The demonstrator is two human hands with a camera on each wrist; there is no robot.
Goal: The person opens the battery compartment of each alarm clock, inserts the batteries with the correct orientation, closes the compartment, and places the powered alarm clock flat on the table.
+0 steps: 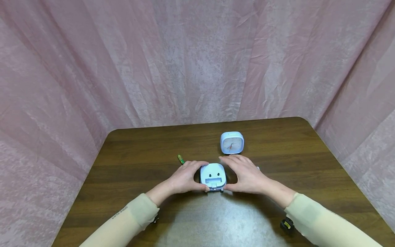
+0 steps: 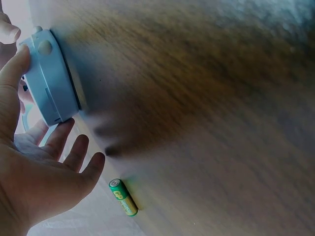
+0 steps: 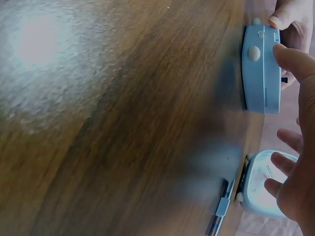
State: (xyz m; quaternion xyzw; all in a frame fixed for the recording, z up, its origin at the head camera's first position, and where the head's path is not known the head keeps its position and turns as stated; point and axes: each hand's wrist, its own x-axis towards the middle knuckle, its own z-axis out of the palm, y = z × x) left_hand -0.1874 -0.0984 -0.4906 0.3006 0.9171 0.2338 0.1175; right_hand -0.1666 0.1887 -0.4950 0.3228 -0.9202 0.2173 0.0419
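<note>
A light blue alarm clock [image 1: 213, 170] lies face down on the table, its back with two black knobs and an open battery compartment turned up. My left hand [image 1: 186, 177] grips its left side, thumb at the near edge and fingertips at the far side. The thumb of my right hand [image 1: 246, 175] touches the near right edge, while the other fingers stay spread beyond the clock. Beside the left fingers a green and gold battery [image 2: 123, 197] lies on the table. Behind the right fingertips stands a second light blue clock [image 1: 232, 142], its dial facing me.
The brown wooden table [image 1: 139, 144] has pink curtains [image 1: 197, 61] behind and at its sides. Close to the second clock's base, a slim dark item with a light blue band [image 3: 222, 206] lies in the right wrist view. Glare shows on the near tabletop.
</note>
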